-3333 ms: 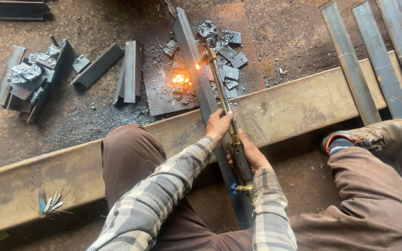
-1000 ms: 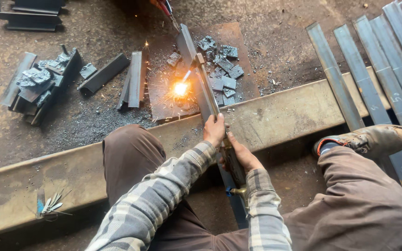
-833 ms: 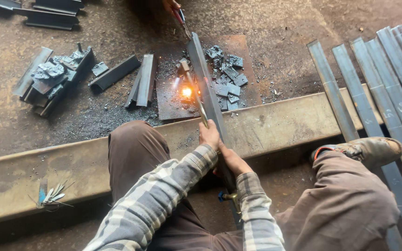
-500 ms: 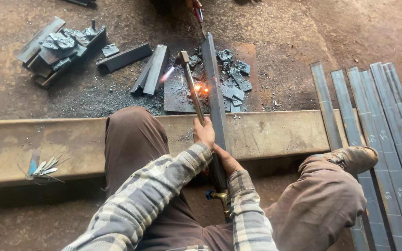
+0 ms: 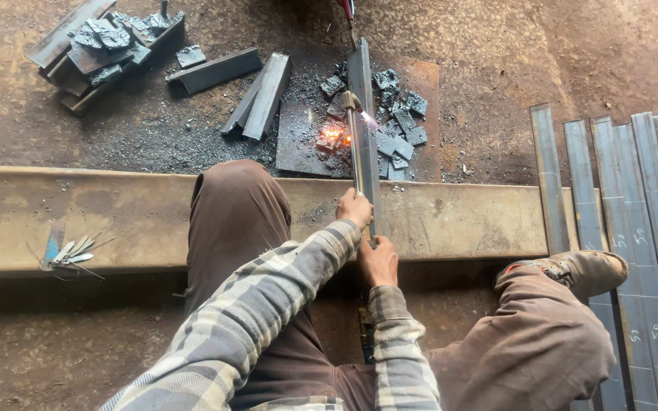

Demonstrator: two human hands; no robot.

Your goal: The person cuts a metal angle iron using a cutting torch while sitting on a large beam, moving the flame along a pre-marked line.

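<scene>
Left hand [image 5: 355, 208] is curled around the long thin metal cutting torch [image 5: 355, 148] partway along its tube, above the broad rusty steel beam [image 5: 116, 217] that runs across the view, while the right hand [image 5: 378, 262] is closed around the torch's rear end, just behind the left and nearer the body. Both sleeves are grey-and-white plaid. The torch is a slim, pale, straight pipe with a small bent nozzle at its far tip, where a short bright flame shows. It lies alongside the long grey steel angle bar [image 5: 362, 114], which rests over the beam and reaches out over a rusty flat steel plate [image 5: 420, 114] on the dirt floor. Orange glowing slag [image 5: 333, 135] sits on the plate just left of the nozzle, and small dark cut-off steel pieces [image 5: 401, 125] lie scattered to the right of the bar. Farther left on the floor lie two short grey angle offcuts [image 5: 260, 95] and a heap of dark steel scraps [image 5: 104, 42]. Long flat grey steel strips [image 5: 618, 198] lie side by side at the right, beside a worn brown shoe [image 5: 584, 270].
</scene>
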